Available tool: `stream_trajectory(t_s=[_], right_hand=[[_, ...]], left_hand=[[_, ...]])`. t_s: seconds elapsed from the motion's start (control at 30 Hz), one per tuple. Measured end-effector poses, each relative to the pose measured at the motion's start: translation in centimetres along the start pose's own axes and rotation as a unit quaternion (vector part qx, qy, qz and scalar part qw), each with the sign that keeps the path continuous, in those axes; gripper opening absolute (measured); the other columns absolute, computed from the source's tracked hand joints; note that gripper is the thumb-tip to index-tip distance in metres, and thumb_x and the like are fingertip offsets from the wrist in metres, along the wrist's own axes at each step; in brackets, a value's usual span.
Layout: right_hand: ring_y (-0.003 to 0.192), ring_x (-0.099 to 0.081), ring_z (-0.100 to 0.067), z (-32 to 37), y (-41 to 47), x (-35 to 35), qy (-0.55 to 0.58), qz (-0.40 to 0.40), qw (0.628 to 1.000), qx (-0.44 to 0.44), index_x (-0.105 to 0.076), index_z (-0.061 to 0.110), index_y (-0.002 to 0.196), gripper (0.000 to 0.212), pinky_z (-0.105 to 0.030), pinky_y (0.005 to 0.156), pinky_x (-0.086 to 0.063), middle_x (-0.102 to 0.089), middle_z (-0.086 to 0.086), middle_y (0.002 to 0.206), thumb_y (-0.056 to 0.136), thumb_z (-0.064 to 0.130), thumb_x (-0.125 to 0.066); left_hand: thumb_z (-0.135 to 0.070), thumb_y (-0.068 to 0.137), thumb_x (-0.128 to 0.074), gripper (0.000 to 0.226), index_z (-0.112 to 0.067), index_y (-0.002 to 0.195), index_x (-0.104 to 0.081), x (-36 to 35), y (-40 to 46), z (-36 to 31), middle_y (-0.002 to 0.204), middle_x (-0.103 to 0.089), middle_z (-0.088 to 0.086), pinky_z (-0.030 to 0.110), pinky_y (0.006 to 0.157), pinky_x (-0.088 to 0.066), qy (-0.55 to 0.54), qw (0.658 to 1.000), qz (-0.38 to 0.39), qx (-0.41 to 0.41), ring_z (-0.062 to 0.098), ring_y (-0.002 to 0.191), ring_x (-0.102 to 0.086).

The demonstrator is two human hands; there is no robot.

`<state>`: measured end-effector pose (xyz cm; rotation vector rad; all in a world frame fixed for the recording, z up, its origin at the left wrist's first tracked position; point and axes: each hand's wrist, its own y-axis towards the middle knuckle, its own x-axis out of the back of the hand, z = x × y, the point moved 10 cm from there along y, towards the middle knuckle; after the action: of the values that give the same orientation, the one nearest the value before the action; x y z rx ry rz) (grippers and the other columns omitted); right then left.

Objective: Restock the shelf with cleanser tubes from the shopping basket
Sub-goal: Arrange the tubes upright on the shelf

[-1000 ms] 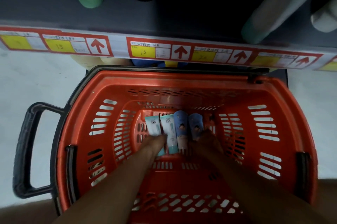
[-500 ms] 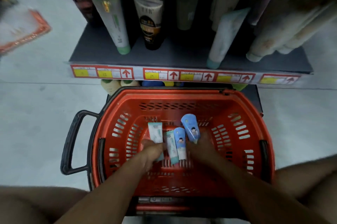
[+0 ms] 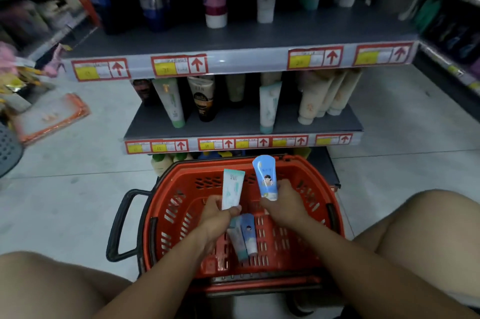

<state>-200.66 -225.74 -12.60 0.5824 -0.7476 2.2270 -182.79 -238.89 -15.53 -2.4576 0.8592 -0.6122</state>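
Note:
A red shopping basket [image 3: 322, 196] stands on the floor in front of the shelf unit. My left hand [image 3: 217, 217] grips a white and mint cleanser tube [image 3: 232, 189] by its lower end, lifted above the basket. My right hand [image 3: 284, 204] holds a blue tube with a cartoon figure [image 3: 265, 177] upright, its flat end up. Two more tubes, one mint [image 3: 237, 238] and one blue [image 3: 249, 234], lie side by side on the basket floor between my wrists.
The grey lower shelf [image 3: 233, 121] holds several upright tubes with gaps between them; red and yellow price tags line its edge [image 3: 244, 143]. A higher shelf [image 3: 233, 38] carries taller tubes. The basket's black handle [image 3: 122, 222] sticks out left. My knees flank the basket.
Both hands have risen out of the basket, each lifting a tube off the floor of it. The view has pulled back and up, showing both shelves.

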Motion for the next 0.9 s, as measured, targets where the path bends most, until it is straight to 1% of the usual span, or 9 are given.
stream_trajectory(t_s=[0.13, 0.23, 0.33, 0.43, 0.5, 0.63, 0.77, 0.83, 0.9], right_hand=[[0.081, -0.063, -0.015, 1.9, -1.2, 3.7, 0.024, -0.042, 0.998, 0.03, -0.049, 0.021, 0.109, 0.041, -0.025, 0.059, -0.045, -0.065, 0.001, 0.1, 0.081, 0.028, -0.079], [0.077, -0.062, -0.01, 3.1, -2.2, 6.5, 0.04, -0.07, 0.996, 0.048, -0.051, 0.024, 0.106, 0.038, -0.023, 0.058, -0.044, -0.068, 0.0, 0.1, 0.081, 0.027, -0.079], [0.078, -0.06, -0.011, 4.3, -3.0, 9.4, 0.048, -0.103, 0.991, 0.07, -0.051, 0.025, 0.104, 0.035, -0.019, 0.057, -0.04, -0.065, 0.003, 0.096, 0.081, 0.027, -0.078], [0.083, -0.063, -0.014, 5.3, -3.5, 12.2, 0.053, -0.136, 0.985, 0.09, -0.054, 0.027, 0.106, 0.037, -0.025, 0.062, -0.046, -0.067, 0.003, 0.1, 0.079, 0.029, -0.08], [0.086, -0.066, -0.014, 5.7, -3.7, 13.7, 0.07, -0.142, 0.983, 0.097, -0.055, 0.027, 0.109, 0.041, -0.031, 0.069, -0.054, -0.066, 0.006, 0.099, 0.079, 0.028, -0.082], [0.083, -0.07, -0.012, 6.6, -4.0, 16.7, 0.1, -0.159, 0.975, 0.115, -0.052, 0.031, 0.105, 0.044, -0.042, 0.074, -0.061, -0.069, 0.007, 0.095, 0.077, 0.028, -0.085], [0.086, -0.072, -0.008, 7.8, -3.7, 19.7, 0.112, -0.179, 0.967, 0.14, -0.054, 0.032, 0.109, 0.046, -0.041, 0.075, -0.063, -0.073, 0.006, 0.105, 0.075, 0.03, -0.085], [0.086, -0.071, -0.006, 8.9, -3.9, 21.5, 0.108, -0.196, 0.963, 0.152, -0.056, 0.032, 0.11, 0.044, -0.039, 0.075, -0.063, -0.072, 0.009, 0.103, 0.077, 0.03, -0.083], [0.084, -0.07, -0.004, 9.9, -3.9, 22.9, 0.107, -0.203, 0.959, 0.164, -0.057, 0.031, 0.11, 0.041, -0.039, 0.073, -0.063, -0.07, 0.012, 0.097, 0.079, 0.03, -0.083]], left_hand=[[-0.018, 0.086, -0.083, 0.029, -0.022, 0.102, -0.058, 0.0, -1.9, -4.1, 0.104, -0.068, 0.002, 0.025, 0.063, -0.051, 0.051, 0.995, -0.028, -0.076, 0.015, 0.089, -0.066], [-0.023, 0.085, -0.085, 0.036, -0.02, 0.111, -0.06, -0.2, -3.5, -7.7, 0.104, -0.069, -0.004, 0.024, 0.065, -0.054, 0.092, 0.987, -0.039, -0.123, 0.011, 0.088, -0.066], [-0.028, 0.084, -0.086, 0.044, -0.021, 0.118, -0.059, -0.3, -5.3, -11.3, 0.105, -0.068, -0.005, 0.021, 0.063, -0.051, 0.119, 0.976, -0.053, -0.172, 0.009, 0.085, -0.065], [-0.033, 0.084, -0.085, 0.049, -0.021, 0.122, -0.056, -0.6, -7.2, -14.9, 0.109, -0.063, -0.006, 0.017, 0.061, -0.049, 0.148, 0.96, -0.072, -0.228, 0.013, 0.087, -0.062], [-0.035, 0.083, -0.086, 0.049, -0.022, 0.121, -0.056, -0.7, -8.1, -16.9, 0.108, -0.061, -0.007, 0.02, 0.065, -0.051, 0.149, 0.952, -0.091, -0.252, 0.014, 0.089, -0.061], [-0.039, 0.082, -0.086, 0.046, -0.022, 0.114, -0.058, -0.9, -9.7, -20.3, 0.099, -0.066, -0.005, 0.018, 0.055, -0.045, 0.148, 0.937, -0.125, -0.29, 0.005, 0.074, -0.061], [-0.042, 0.081, -0.085, 0.045, -0.025, 0.111, -0.057, -2.1, -10.9, -23.2, 0.092, -0.064, -0.013, 0.028, 0.061, -0.054, 0.148, 0.923, -0.134, -0.33, 0.012, 0.083, -0.066], [-0.044, 0.08, -0.085, 0.046, -0.025, 0.111, -0.058, -2.8, -11.6, -24.8, 0.094, -0.065, -0.012, 0.026, 0.062, -0.053, 0.146, 0.915, -0.134, -0.351, 0.012, 0.085, -0.067], [-0.045, 0.079, -0.084, 0.046, -0.025, 0.112, -0.058, -3.4, -12.3, -26.4, 0.094, -0.067, -0.012, 0.019, 0.06, -0.05, 0.14, 0.909, -0.135, -0.37, 0.007, 0.084, -0.066]])
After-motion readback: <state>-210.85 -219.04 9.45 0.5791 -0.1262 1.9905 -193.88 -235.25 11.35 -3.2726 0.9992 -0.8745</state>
